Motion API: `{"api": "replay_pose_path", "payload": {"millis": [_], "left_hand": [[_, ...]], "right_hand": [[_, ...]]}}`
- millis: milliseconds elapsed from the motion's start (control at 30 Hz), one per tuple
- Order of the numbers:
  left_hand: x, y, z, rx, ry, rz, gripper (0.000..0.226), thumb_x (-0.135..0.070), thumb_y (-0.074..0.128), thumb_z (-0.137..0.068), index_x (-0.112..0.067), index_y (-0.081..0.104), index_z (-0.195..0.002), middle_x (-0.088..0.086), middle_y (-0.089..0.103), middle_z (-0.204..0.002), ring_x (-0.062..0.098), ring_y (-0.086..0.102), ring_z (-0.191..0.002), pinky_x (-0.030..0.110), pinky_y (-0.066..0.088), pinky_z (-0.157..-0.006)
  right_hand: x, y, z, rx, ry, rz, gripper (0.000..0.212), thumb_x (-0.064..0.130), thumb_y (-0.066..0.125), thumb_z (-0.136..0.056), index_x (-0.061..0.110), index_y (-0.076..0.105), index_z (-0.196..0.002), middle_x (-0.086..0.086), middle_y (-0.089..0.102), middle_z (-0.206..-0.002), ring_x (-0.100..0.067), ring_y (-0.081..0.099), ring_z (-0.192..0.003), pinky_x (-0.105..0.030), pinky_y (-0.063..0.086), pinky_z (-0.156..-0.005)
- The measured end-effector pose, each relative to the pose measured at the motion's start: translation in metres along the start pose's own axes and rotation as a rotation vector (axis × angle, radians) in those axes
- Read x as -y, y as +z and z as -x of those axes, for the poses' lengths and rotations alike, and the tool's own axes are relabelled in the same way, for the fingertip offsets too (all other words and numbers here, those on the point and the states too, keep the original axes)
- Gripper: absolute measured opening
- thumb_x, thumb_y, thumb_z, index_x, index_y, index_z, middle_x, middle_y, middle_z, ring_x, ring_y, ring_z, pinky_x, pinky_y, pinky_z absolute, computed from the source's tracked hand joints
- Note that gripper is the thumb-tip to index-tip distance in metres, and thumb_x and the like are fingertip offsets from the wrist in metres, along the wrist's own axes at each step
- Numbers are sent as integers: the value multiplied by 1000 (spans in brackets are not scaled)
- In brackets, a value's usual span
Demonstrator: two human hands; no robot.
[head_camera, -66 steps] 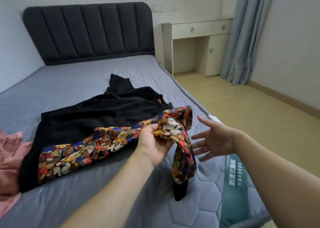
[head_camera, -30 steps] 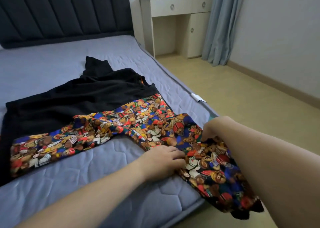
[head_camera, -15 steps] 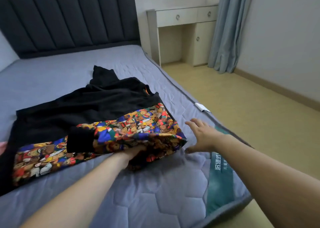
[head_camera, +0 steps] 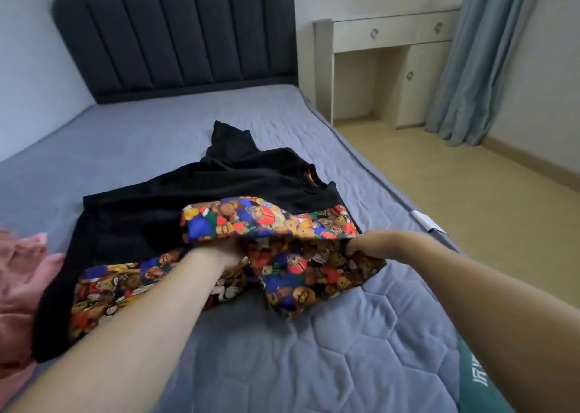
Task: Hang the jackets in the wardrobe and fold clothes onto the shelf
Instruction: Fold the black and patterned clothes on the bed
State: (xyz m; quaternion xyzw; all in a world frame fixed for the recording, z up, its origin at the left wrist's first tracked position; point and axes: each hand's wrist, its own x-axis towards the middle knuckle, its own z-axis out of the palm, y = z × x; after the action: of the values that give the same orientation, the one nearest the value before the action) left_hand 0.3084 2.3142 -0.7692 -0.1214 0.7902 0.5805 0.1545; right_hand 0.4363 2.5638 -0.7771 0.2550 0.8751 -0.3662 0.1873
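Left to right across the grey quilted mattress [head_camera: 282, 359]. A pink garment [head_camera: 18, 287] lies crumpled at the far left edge, well to the left of both hands. Next to it, a black garment [head_camera: 194, 199] lies spread flat, reaching away from the hands toward the dark padded headboard [head_camera: 175, 36]. The bear-print garment [head_camera: 282, 221] lies along the black garment's near edge, partly folded over itself. The left hand [head_camera: 224, 252] reaches under the raised fold, fingers hidden by cloth, so its hold cannot be judged. The right hand [head_camera: 365, 244] pinches the fold's right corner, fingers curled on the cloth. Between the two hands the printed cloth sags onto the mattress. Beyond the right hand, a white tag [head_camera: 428, 221] sits at the mattress edge; farther right stand a white dressing table [head_camera: 386, 67] and a blue curtain [head_camera: 480, 58].
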Motion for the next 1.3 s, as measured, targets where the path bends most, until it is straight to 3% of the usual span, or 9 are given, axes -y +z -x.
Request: {"api": "replay_pose_path", "payload": {"millis": [100, 167, 267, 367, 600, 933, 1100, 1233, 1300], "left_hand": [[-47, 11, -27, 225, -168, 333, 31, -32, 41, -104, -12, 60, -117, 11, 57, -134, 29, 60, -105, 41, 47, -92], [-65, 26, -62, 214, -111, 297, 39, -34, 42, -103, -10, 53, -133, 14, 55, -138, 31, 56, -120, 45, 44, -104], [-61, 40, -121, 57, 107, -251, 47, -27, 41, -104, -7, 38, -146, 14, 45, -147, 29, 47, -132, 36, 46, -101], [-57, 42, -176, -158, 286, -603, 50, -33, 46, -99, -10, 41, -143, 12, 46, -146, 31, 45, -132, 36, 38, -105], [36, 77, -220, -105, 332, -667, 42, -41, 53, -88, -16, 56, -122, 11, 65, -119, 36, 61, -109, 36, 45, -81], [43, 51, -199, 117, 267, -3, 78, -39, 70, -76, -24, 31, -141, 1, 53, -130, 23, 54, -112, 39, 47, -92], [17, 44, -179, 91, 134, 126, 98, -77, 62, -60, -19, 44, -137, 3, 53, -131, 25, 52, -116, 40, 39, -93], [-20, 56, -190, -43, 88, -97, 56, -50, 60, -84, -5, 61, -117, 7, 64, -95, 21, 59, -77, 32, 45, -71], [-53, 74, -202, -288, 227, -210, 45, -38, 53, -88, -4, 60, -115, 12, 65, -104, 30, 62, -89, 32, 48, -78]], "right_hand": [[12, -16, -21, 29, 46, -52, 74, 68, 56, -81, 21, 48, -137, -4, 56, -128, -21, 52, -118, -26, 33, -91], [13, -18, -45, -106, 21, 110, 75, 76, 47, -81, 16, 57, -126, -7, 57, -128, -26, 53, -119, -30, 36, -90], [11, -8, -76, -382, -96, 270, 52, 64, 45, -91, 16, 57, -74, -4, 61, -80, -29, 58, -85, -30, 38, -61], [0, 11, -101, -642, -202, 89, 47, 53, 44, -96, 21, 50, -62, 7, 54, -62, -25, 57, -73, -29, 31, -50], [-21, 79, -147, -918, -86, 380, 28, 41, 32, -102, 20, 50, -100, -6, 69, -91, -33, 67, -86, -37, 37, -59], [-17, 84, -146, -893, -73, 467, 26, 34, 30, -104, 16, 43, -91, -7, 68, -89, -32, 68, -85, -36, 34, -57], [-8, 72, -143, -766, -119, 697, 25, 13, 31, -98, 16, 55, -108, 2, 58, -104, -20, 65, -93, -33, 35, -56], [-11, 69, -137, -817, -175, 609, 17, 12, 44, -94, 15, 60, -89, 1, 61, -85, -22, 66, -74, -31, 39, -50], [-19, 72, -138, -944, -201, 372, 19, 21, 55, -92, 16, 53, -73, -1, 62, -68, -25, 63, -60, -30, 36, -47]]}}
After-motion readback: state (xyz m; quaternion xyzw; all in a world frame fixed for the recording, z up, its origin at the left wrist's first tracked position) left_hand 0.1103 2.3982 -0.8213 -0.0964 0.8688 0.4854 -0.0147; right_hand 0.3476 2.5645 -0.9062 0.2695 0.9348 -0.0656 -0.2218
